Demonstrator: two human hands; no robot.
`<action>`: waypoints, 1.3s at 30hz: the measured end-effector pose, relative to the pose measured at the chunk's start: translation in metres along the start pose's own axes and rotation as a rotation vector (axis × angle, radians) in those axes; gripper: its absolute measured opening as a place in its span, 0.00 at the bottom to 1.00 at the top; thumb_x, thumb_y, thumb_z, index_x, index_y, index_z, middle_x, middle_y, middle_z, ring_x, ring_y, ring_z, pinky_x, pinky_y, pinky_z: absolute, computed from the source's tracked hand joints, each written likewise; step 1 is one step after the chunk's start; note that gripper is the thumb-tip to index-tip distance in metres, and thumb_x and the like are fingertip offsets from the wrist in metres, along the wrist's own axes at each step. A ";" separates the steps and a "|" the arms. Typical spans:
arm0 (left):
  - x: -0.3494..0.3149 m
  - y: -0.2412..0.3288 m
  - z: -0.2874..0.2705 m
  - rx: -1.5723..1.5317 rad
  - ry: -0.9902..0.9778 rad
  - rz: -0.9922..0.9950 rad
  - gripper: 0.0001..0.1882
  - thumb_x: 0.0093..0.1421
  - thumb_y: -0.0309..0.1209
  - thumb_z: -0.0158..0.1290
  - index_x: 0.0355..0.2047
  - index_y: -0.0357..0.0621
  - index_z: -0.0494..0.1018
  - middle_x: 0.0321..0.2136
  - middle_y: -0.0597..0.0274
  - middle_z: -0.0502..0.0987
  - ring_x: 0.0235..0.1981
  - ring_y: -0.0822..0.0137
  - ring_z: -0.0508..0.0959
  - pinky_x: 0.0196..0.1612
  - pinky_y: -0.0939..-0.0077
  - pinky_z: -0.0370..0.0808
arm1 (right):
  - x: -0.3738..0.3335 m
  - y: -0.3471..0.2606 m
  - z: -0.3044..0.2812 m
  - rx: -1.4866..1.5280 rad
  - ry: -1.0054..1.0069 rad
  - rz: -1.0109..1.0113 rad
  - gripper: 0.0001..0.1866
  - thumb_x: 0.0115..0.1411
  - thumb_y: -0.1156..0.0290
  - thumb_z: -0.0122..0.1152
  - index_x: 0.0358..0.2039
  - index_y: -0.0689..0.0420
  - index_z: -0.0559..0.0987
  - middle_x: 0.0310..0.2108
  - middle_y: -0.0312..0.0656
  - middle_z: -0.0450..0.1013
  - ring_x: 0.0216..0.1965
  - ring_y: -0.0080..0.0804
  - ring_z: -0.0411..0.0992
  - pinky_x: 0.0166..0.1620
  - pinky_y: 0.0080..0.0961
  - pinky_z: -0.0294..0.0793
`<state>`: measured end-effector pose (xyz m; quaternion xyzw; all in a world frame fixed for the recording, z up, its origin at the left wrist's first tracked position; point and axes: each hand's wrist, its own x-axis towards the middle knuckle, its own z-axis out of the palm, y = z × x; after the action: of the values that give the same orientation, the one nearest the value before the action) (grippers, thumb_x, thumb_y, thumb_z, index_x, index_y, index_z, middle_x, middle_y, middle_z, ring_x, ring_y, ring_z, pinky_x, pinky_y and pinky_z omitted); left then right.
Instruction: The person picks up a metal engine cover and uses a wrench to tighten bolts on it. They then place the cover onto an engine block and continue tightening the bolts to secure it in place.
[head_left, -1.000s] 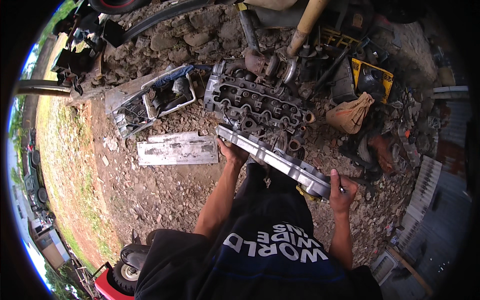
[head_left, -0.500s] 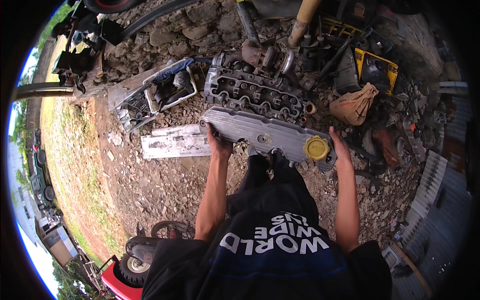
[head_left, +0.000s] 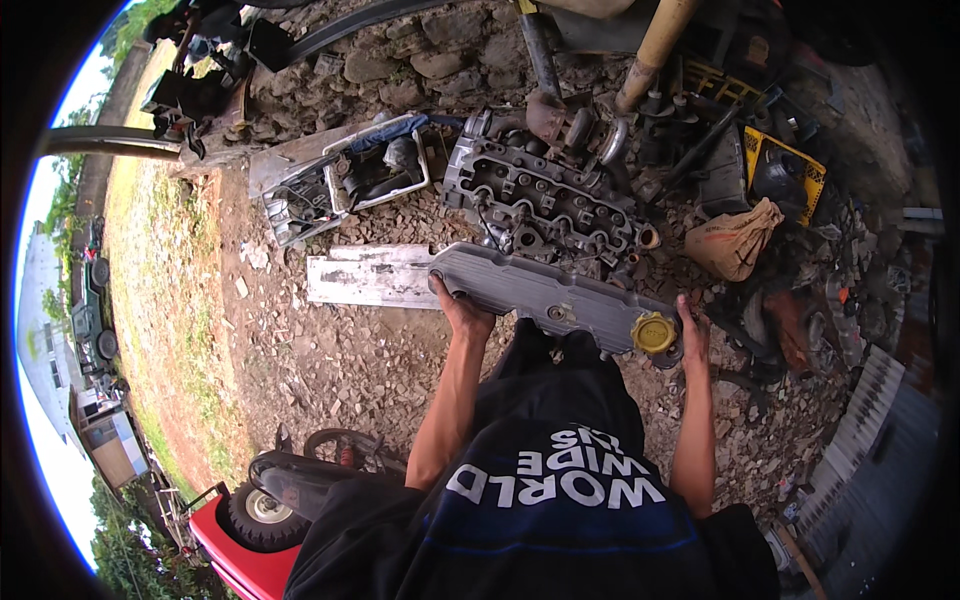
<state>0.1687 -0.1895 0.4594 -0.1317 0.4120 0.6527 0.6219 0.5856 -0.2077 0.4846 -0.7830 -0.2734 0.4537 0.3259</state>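
Between my two hands is a long grey ribbed valve cover (head_left: 560, 288) with a round yellow oil filler cap (head_left: 653, 332) near its right end. My left hand (head_left: 463, 312) grips its left end, thumb on top and fingers mostly hidden underneath. At the right end, my right hand (head_left: 694, 335) holds the edge beside the cap, thumb pointing up. Just beyond the cover, a grey cylinder head (head_left: 545, 192) lies on the stony ground with its valve gear exposed. A rusty turbocharger (head_left: 560, 122) is attached or resting at its far side.
A pale flat board (head_left: 365, 278) lies left of the cover. Beyond it sits a white-edged tray (head_left: 400, 165) of parts. To the right are a crumpled brown bag (head_left: 735, 240) and a yellow crate (head_left: 785, 175). A red vehicle (head_left: 235, 545) stands lower left; a stone wall (head_left: 420, 60) runs behind.
The valve cover, held in both hands, has come slightly nearer my body, away from the cylinder head. More of the head's near edge shows. The view has shifted, so the surroundings appear further right.
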 end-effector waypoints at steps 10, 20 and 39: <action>0.008 0.009 -0.011 0.014 0.018 0.183 0.54 0.52 0.83 0.28 0.61 0.55 0.66 0.54 0.58 0.72 0.54 0.51 0.72 0.60 0.43 0.68 | -0.048 0.036 0.009 0.165 0.124 -0.136 0.30 0.64 0.44 0.60 0.26 0.63 0.81 0.24 0.35 0.73 0.32 0.26 0.67 0.41 0.28 0.66; 0.032 0.047 0.019 0.006 -0.002 0.203 0.49 0.53 0.82 0.30 0.54 0.56 0.69 0.43 0.62 0.74 0.44 0.56 0.75 0.51 0.47 0.73 | -0.021 0.046 0.026 0.305 0.354 0.050 0.34 0.69 0.39 0.48 0.36 0.63 0.81 0.30 0.43 0.79 0.31 0.30 0.75 0.33 0.30 0.70; 0.122 0.033 0.012 0.105 0.072 0.338 0.50 0.52 0.84 0.26 0.57 0.62 0.68 0.46 0.65 0.72 0.46 0.58 0.74 0.51 0.45 0.73 | -0.019 0.058 0.084 0.137 -0.247 -0.376 0.57 0.47 0.37 0.73 0.66 0.59 0.57 0.56 0.54 0.66 0.58 0.50 0.69 0.54 0.41 0.73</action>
<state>0.1192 -0.0914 0.3960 -0.0511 0.4837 0.7204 0.4944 0.5100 -0.2363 0.4196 -0.6330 -0.4209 0.4950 0.4210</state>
